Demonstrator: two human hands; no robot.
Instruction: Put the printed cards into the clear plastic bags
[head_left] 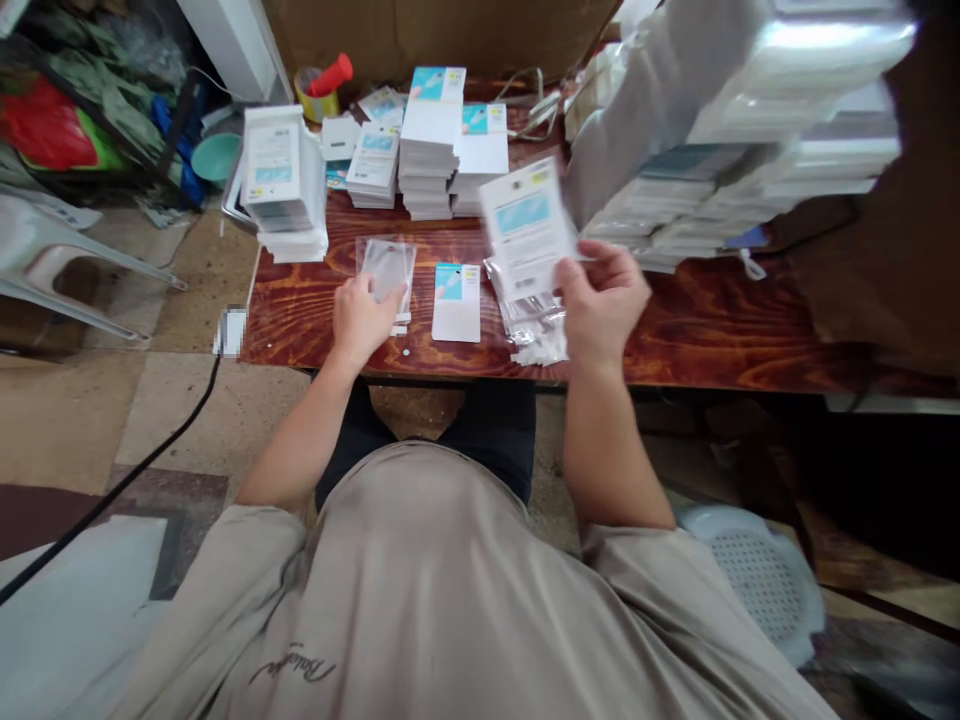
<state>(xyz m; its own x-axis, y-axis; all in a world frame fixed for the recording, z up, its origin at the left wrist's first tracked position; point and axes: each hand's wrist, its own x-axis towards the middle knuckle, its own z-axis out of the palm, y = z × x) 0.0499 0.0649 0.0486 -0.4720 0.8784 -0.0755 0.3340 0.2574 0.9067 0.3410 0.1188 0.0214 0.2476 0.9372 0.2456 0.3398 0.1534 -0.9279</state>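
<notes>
My right hand [604,300] pinches a white printed card [529,235] with a blue panel by its lower right corner, thumb in front. The card is tilted and raised above clear plastic bags [529,325] at the table's front. On the left, my left hand [364,315] rests on clear plastic sleeves [390,265], its thumb apart from the fingers. Some fingers are curled out of sight. Between my hands a blue-and-white card [457,310] lies flat on the table.
Stacks of cards [431,150] stand along the back of the brown wooden table [720,325]. A tall pile of packaged cards [289,180] is at the left. Large plastic-wrapped stacks [720,130] rise at the right. A red-handled tool [330,75] stands in a yellow roll behind.
</notes>
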